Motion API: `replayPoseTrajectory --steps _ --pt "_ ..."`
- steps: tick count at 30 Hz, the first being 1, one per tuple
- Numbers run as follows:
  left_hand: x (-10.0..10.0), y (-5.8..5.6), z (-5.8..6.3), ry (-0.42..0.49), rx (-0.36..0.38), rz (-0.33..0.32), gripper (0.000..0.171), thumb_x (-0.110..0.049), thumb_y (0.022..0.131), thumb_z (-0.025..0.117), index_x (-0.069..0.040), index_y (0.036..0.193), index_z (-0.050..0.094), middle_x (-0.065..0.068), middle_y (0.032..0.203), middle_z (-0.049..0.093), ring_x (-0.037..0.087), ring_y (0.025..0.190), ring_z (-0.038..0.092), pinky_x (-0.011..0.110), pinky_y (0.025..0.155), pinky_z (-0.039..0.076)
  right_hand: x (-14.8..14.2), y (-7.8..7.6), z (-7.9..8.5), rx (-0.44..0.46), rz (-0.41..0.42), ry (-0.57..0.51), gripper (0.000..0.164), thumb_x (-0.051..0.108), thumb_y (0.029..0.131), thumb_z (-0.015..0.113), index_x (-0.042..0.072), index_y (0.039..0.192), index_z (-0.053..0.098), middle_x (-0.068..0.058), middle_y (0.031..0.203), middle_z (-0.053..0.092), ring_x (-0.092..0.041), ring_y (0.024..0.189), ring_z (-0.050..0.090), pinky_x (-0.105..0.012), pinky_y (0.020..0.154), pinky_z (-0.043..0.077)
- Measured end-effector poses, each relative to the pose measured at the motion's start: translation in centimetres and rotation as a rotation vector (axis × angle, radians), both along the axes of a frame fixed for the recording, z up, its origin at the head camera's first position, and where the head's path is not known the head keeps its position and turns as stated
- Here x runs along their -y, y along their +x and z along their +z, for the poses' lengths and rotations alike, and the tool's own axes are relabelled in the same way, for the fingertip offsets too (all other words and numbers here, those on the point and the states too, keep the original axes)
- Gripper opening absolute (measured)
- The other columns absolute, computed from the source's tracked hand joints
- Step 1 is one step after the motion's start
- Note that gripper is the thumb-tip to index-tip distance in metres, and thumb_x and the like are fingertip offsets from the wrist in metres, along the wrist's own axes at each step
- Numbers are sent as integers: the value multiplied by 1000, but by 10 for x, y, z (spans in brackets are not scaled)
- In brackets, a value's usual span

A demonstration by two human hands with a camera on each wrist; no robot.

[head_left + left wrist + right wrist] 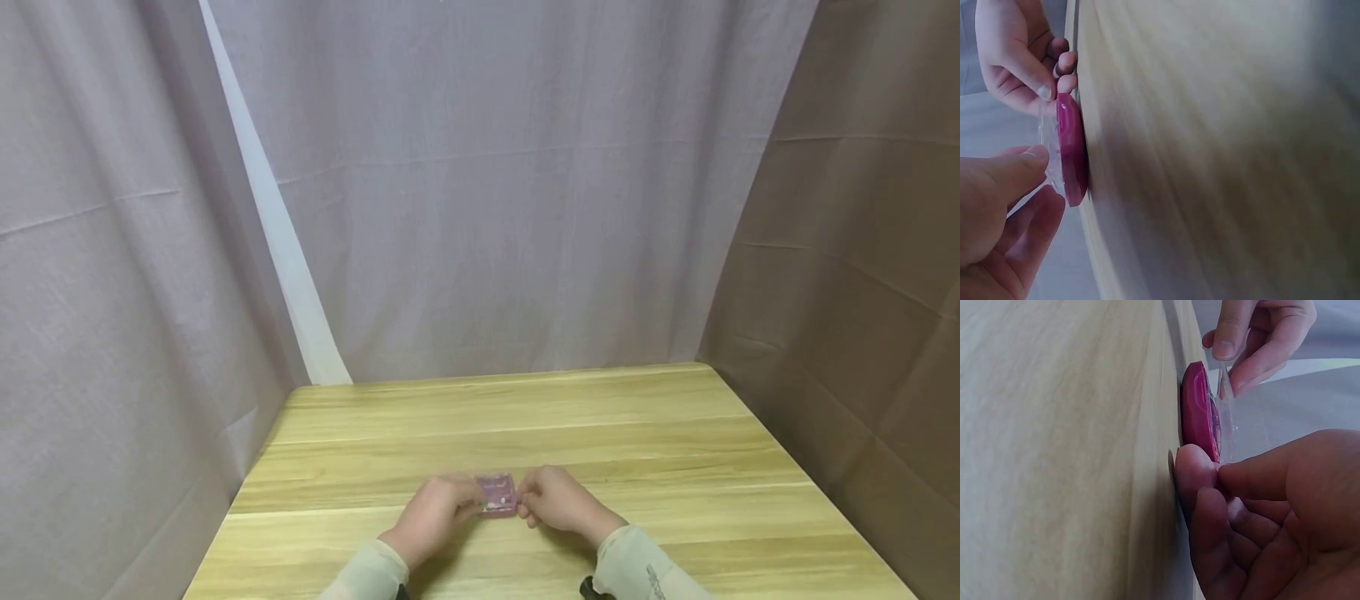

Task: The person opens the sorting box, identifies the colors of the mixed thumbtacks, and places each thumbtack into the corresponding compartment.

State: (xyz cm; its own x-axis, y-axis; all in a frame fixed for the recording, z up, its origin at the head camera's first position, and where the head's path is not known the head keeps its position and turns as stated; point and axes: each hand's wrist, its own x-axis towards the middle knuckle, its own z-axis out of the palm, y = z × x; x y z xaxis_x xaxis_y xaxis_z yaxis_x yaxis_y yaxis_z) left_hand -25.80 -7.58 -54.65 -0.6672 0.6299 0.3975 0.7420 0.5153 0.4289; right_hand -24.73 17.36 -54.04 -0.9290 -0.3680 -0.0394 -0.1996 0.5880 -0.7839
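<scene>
A small magenta case (497, 495) lies flat on the wooden table, with small light-coloured pieces showing inside it. Its clear lid (1227, 422) stands slightly apart from the magenta base (1072, 150), with a thin gap between them at the left-hand end. My left hand (438, 510) pinches the lid's edge between thumb and fingers. At the opposite end, my right hand (557, 500) grips the case's edge with thumb and forefinger, its other fingers curled beside the tabletop. The fingertips hide both ends of the case.
The wood-grain table (360, 450) stretches beyond and to both sides of my hands. Grey curtains (487, 208) hang behind its back edge and along both sides, and a pale strip (273, 217) shows at a gap on the left.
</scene>
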Motion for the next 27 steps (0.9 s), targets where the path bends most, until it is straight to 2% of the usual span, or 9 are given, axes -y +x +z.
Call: replayPoseTrajectory --steps 7,10,21,27 --pt "-2 -1 -3 -23 -66 20 10 -17 83 75 -20 92 76 -6 95 75 0 89 62 28 83 58 1 -1 3 0 -3 3 14 4 92 57 5 88 71 -4 73 70 -18 61 65 -24 52 55" --pt "-3 -1 -3 -21 -73 36 6 -16 84 75 -20 89 76 -8 92 75 -1 86 62 26 80 58 1 -2 2 -2 -1 2 15 4 92 57 5 88 71 -4 73 70 -18 61 65 -23 50 53" --pt "-5 -2 -3 -43 -56 67 6 -18 84 76 -21 89 76 -10 91 75 -1 86 62 27 82 58 0 -6 -3 -24 2 5 15 6 92 58 8 86 71 -2 72 70 -17 61 65 -26 53 55" --pt "-6 3 -5 -38 -11 70 7 -18 84 75 -21 90 76 -11 91 74 -2 85 60 27 82 57 -1 1 -4 -12 -13 -6 14 7 93 58 8 88 71 -3 73 70 -16 61 64 -26 52 55"
